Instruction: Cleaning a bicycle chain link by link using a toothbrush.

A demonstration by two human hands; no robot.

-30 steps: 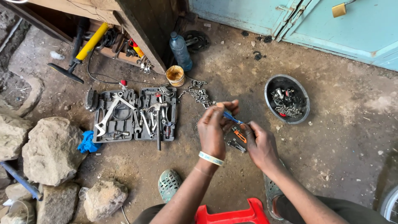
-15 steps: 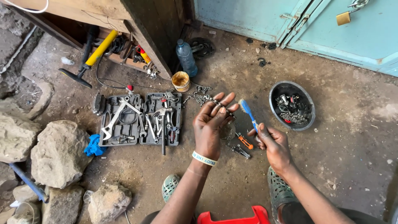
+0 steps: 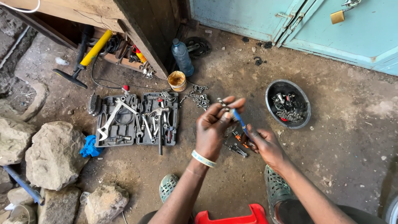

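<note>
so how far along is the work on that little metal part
Set up: the tool case lies open on the ground, with loose chain and a bowl of parts nearby. In hand: the left hand pinches a small metal part while the right hand works a blue-handled tool against it. Left: the part isn't set down yet.

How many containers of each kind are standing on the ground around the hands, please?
Open grey plastic tool case: 1
Round dark metal bowl of parts: 1
Clear blue plastic bottle: 1
Small yellow tub: 1
Total: 4
</note>
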